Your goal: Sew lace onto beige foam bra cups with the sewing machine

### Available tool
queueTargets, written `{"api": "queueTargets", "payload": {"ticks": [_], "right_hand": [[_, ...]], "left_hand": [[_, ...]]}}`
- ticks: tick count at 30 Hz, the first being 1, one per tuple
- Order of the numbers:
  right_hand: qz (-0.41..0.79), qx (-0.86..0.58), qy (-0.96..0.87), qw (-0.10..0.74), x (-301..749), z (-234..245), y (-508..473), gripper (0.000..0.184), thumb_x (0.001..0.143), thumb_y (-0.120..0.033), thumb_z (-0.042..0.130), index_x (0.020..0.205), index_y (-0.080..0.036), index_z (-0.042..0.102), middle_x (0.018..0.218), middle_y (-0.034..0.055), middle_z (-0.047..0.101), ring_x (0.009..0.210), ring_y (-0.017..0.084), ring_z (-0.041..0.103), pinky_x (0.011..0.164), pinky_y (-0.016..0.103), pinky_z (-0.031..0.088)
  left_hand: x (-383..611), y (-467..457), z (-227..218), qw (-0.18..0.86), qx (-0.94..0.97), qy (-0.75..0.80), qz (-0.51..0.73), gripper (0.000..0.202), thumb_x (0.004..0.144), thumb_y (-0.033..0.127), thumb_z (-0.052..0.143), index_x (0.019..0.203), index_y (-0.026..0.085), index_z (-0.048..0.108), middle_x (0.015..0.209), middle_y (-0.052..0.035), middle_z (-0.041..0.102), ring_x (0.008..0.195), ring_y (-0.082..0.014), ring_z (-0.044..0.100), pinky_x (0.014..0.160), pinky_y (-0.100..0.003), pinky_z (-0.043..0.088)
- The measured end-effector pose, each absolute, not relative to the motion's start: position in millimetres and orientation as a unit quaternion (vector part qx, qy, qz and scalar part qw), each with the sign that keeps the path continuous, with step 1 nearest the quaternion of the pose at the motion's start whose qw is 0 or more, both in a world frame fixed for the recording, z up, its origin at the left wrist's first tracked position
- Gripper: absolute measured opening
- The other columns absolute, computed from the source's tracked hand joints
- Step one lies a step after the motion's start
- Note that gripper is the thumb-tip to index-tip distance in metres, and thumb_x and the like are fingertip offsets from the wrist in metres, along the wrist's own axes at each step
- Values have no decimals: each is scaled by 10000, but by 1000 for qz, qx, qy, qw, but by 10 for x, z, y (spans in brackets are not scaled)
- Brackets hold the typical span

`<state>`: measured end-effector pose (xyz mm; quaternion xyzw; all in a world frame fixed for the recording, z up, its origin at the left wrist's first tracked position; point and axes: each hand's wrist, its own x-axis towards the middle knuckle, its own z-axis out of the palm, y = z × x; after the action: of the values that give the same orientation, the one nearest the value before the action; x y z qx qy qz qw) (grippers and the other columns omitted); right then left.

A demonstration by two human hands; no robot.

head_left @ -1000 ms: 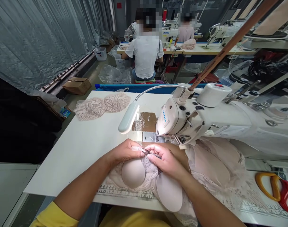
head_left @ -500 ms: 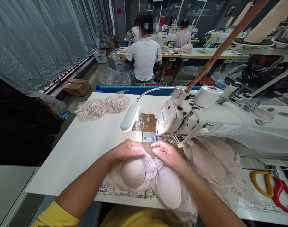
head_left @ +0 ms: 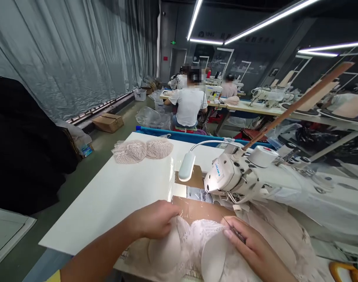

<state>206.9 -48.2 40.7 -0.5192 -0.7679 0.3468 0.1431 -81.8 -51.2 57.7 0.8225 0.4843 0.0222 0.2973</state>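
Note:
A pale pink lace bra [head_left: 196, 244] with padded cups lies at the near edge of the white sewing table [head_left: 120, 192]. My left hand [head_left: 155, 219] is closed on the lace at the bra's left cup. My right hand [head_left: 249, 244] rests on the right cup, fingers pinched around a small dark metal tool [head_left: 233, 231], perhaps thread snips. Both hands sit just in front of the needle area of the white sewing machine [head_left: 255, 176].
A second lace bra [head_left: 142, 150] lies at the table's far left. A gooseneck lamp [head_left: 187, 166] hangs over the needle plate. More pale fabric [head_left: 287, 239] is heaped under the machine arm. An orange scissor handle [head_left: 342, 270] shows at the lower right. A seated person [head_left: 189, 103] works ahead.
The camera has tilted up, so hands and bra now sit low in view. My right hand has moved from the bra's centre to the right cup, still pinching the tool.

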Motion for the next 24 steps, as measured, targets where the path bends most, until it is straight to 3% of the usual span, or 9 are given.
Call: {"api": "queueTargets", "payload": {"ticks": [3, 5, 8, 11, 13, 15, 18, 21, 24], "right_hand": [[402, -482, -760, 170, 1700, 446, -375, 291, 965, -405, 361, 786, -232, 510, 687, -3, 592, 682, 176, 579, 676, 290, 474], [423, -432, -764, 226, 1359, 399, -229, 259, 958, -396, 379, 829, -236, 535, 785, 20, 618, 706, 180, 604, 597, 276, 500], [372, -349, -789, 342, 780, 352, 129, 257, 968, -364, 349, 991, -226, 564, 986, 70, 652, 891, 200, 634, 788, 329, 533], [278, -294, -811, 423, 259, 401, 598, 260, 965, -309, 349, 1114, -198, 531, 1270, 129, 569, 1181, 212, 538, 1012, 371, 428], [230, -276, -849, 388, 8, 425, 897, 284, 969, -253, 297, 1143, -173, 507, 1375, 145, 489, 1294, 199, 444, 1064, 359, 376], [225, -278, -861, 362, -136, 389, 1112, 281, 950, -202, 312, 1144, -149, 508, 1402, 164, 463, 1316, 221, 424, 1065, 375, 373], [222, -296, -872, 320, -124, 239, 1175, 293, 908, -124, 308, 1088, -117, 538, 1343, 204, 505, 1215, 283, 516, 993, 445, 423], [224, -295, -889, 269, 175, 123, 901, 220, 854, -101, 399, 973, -165, 573, 1171, 130, 621, 1007, 235, 611, 878, 363, 484], [231, -292, -904, 212, 668, 155, 430, 189, 784, -98, 500, 918, -209, 574, 989, 50, 663, 834, 187, 610, 733, 276, 489]], "left_hand": [[-1150, -488, 747, 262, 822, 498, 92, 128, 690, 76, 476, 634, 171, 541, 754, -16, 601, 730, -175, 572, 643, -249, 400], [-1424, -397, 854, 234, 792, 544, 148, 174, 724, 95, 469, 602, 162, 574, 709, -8, 571, 671, -151, 553, 618, -244, 386], [-1855, -148, 1003, 138, 725, 616, 273, 228, 826, 218, 486, 830, 178, 710, 761, -17, 582, 728, -168, 571, 650, -265, 417], [-2234, 201, 1084, -36, 656, 649, 385, 295, 872, 249, 489, 1073, 183, 694, 973, -50, 613, 916, -194, 576, 818, -319, 461], [-2417, 451, 1036, -116, 640, 647, 398, 308, 878, 212, 488, 1118, 165, 675, 1192, -68, 573, 1126, -222, 503, 989, -375, 406], [-2530, 678, 871, -119, 650, 650, 376, 320, 859, 165, 491, 1122, 130, 670, 1357, -80, 491, 1281, -249, 392, 1088, -416, 328], [-2584, 908, 458, -69, 676, 664, 311, 318, 828, 176, 500, 1064, 117, 705, 1349, -102, 536, 1313, -289, 397, 1092, -434, 349], [-2564, 978, 56, -10, 698, 669, 254, 378, 811, 319, 557, 1125, 152, 686, 1370, -115, 531, 1281, -298, 463, 1065, -422, 391], [-2570, 995, -139, 15, 692, 696, 191, 676, 775, 486, 588, 1347, 134, 513, 1491, -144, 371, 1364, -342, 351, 1111, -462, 304]]}}
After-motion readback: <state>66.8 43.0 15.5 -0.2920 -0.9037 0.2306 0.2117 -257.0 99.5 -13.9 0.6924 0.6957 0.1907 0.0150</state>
